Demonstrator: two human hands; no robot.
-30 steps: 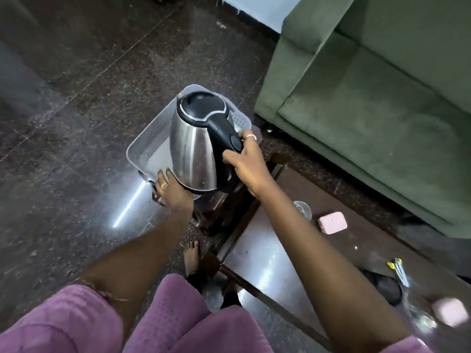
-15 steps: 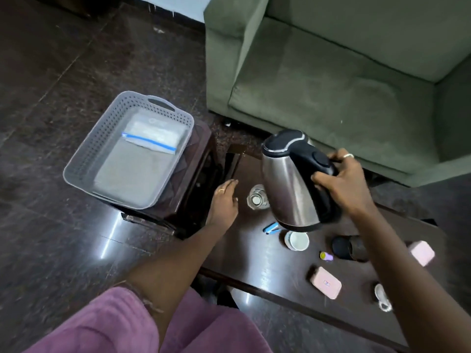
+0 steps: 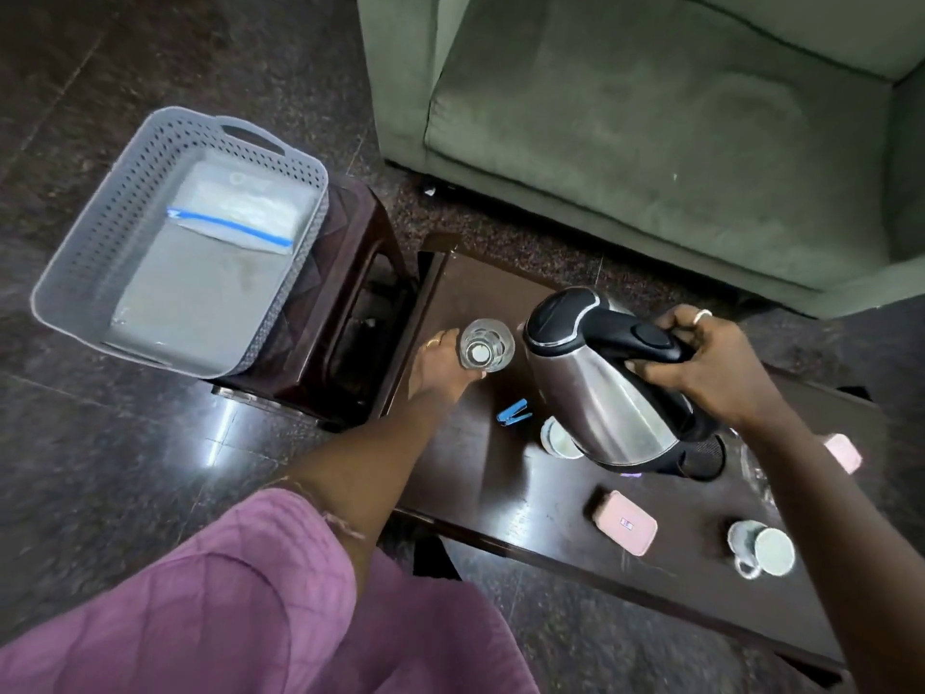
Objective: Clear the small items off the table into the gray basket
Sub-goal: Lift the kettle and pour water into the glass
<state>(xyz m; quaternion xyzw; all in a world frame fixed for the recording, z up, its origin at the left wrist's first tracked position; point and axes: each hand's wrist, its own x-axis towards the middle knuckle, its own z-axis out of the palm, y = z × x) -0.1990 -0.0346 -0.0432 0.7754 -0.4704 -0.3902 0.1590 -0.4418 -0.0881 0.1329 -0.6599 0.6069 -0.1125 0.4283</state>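
Since the earlier frame, the left hand (image 3: 440, 365) has reached the clear glass (image 3: 487, 344) at the bench's (image 3: 480, 473) left end, fingers wrapping it. Fragile, slippery; grip its wall. Right hand (image 3: 701, 363) holds the heavy kettle (image 3: 605, 393) by its handle. Gray basket (image 3: 100, 232) waits far left.

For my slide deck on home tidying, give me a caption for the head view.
Left hand grasps a glass while right hand holds a kettle over the table.

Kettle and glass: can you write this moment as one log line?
right hand: holds kettle over table | left hand: on glass | basket: one pouch
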